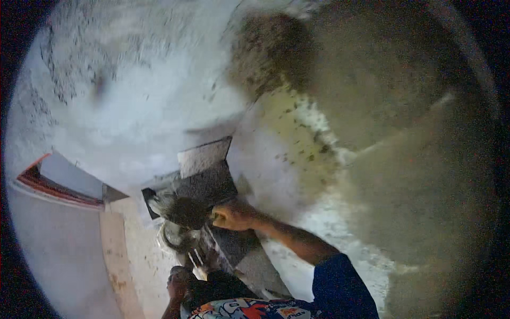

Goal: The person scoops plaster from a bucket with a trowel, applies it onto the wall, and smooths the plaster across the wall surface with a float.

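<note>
My right hand [232, 216] is closed, at the end of an arm stretched in from the lower right. It grips what looks like a trowel [187, 212], seen as a dark, rounded, mortar-coated shape left of the fist; its handle is hidden in the fingers. Just below that shape is a pale round bucket [169, 237] with grey, wet-looking contents. Low in the picture, my left hand [177, 283] is curled beside a dark, rounded thing too dim to name. Motion blur hides the finer detail of both hands.
A rough wall with a dark wet patch [271, 50] and a yellowish, speckled area [297, 143] spreads above and right. Behind the trowel stand grey slabs or blocks [207, 181]. At the left is an orange-red frame [61, 189]. A pale strip [114, 234] runs down below it.
</note>
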Motion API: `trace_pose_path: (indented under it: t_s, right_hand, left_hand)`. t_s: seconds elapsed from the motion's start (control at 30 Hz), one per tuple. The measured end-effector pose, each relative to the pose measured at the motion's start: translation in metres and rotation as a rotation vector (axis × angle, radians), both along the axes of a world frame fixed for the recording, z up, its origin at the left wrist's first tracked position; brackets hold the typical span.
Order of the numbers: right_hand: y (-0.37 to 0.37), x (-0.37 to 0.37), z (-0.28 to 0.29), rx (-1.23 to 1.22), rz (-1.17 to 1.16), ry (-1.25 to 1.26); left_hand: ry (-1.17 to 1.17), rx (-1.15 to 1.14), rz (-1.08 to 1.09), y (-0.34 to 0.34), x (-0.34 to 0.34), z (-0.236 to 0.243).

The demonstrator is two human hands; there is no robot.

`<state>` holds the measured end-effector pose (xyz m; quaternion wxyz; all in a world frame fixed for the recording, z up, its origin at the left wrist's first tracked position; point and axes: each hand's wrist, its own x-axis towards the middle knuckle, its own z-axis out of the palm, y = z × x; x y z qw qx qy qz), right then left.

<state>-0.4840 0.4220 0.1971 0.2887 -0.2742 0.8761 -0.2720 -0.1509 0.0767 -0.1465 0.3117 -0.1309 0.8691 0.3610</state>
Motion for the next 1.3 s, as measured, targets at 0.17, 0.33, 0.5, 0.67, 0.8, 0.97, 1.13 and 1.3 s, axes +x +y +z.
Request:
trace_pose_path:
  t_s: [0.17,0.33,0.5,0.67,0.8,0.97,1.13,1.3]
  right_hand:
    - [0.089,-0.059,0.266,-0.220,-0.297,-0.096]
    - [0.293,-0.115,0.339,-1.157,-1.071,0.302]
    - [0.255,-0.014,0.027,-0.361,-1.092,-0.060]
    - [0.076,0.134,-0.109,0.059,-0.817,-0.647]
    - [0.017,0.176,-0.207,0.118,-0.590,-0.491]
    - [-0.074,0.117,-0.321,0.502,-0.265,-0.494]
    - [-0.088,0.098,-0.485,0.622,-0.149,-0.149]
    - [-0.083,0.087,-0.633,0.529,-0.271,0.049]
  left_hand:
    - [0.210,-0.125,0.065,-0.018,-0.030,0.068]
    - [0.219,-0.054,0.213,-0.017,-0.061,0.092]
    - [0.259,0.011,0.219,-0.035,-0.013,0.059]
    - [0.370,0.218,0.188,0.000,0.009,0.060]
    - [-0.062,-0.024,-0.035,0.065,-0.013,0.101]
    - [0.030,-0.196,-0.156,0.081,0.027,0.081]
    - [-0.159,-0.168,0.009,0.075,0.038,0.058]
    - [-0.291,-0.111,0.038,0.068,0.027,0.042]
